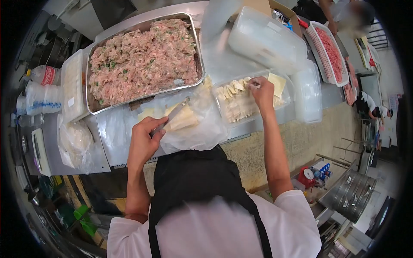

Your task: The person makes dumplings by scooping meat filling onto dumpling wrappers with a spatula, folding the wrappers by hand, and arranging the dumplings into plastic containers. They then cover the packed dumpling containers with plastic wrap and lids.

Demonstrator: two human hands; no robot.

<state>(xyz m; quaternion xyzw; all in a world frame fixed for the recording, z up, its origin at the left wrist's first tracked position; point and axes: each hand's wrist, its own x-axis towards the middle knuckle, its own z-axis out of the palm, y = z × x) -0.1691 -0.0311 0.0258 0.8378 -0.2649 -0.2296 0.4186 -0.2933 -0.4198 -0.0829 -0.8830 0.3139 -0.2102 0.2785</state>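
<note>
My left hand (145, 139) grips a thin flat metal spatula (174, 112), its blade lying over a stack of pale square dough wrappers (184, 121). The wrappers sit on a clear plastic bag (211, 134) at the table's front edge. To the right, my right hand (262, 92) is over a clear plastic container, its fingers pinched on a folded wonton at the end of a row. Rows of folded wontons (232, 89) fill the container's left part, and a yellowish wrapper sheet (277, 84) lies at its right. Behind my left hand, a metal tray (89, 101) holds minced meat (144, 60) with green bits.
Stacked clear plastic boxes (266, 41) stand behind the container, with a lid (309, 92) to its right. A pink basket (329, 51) of minced meat is at the far right, near another person. At left are a lidded box (72, 86), a bottle (45, 75) and a bagged bundle (75, 144).
</note>
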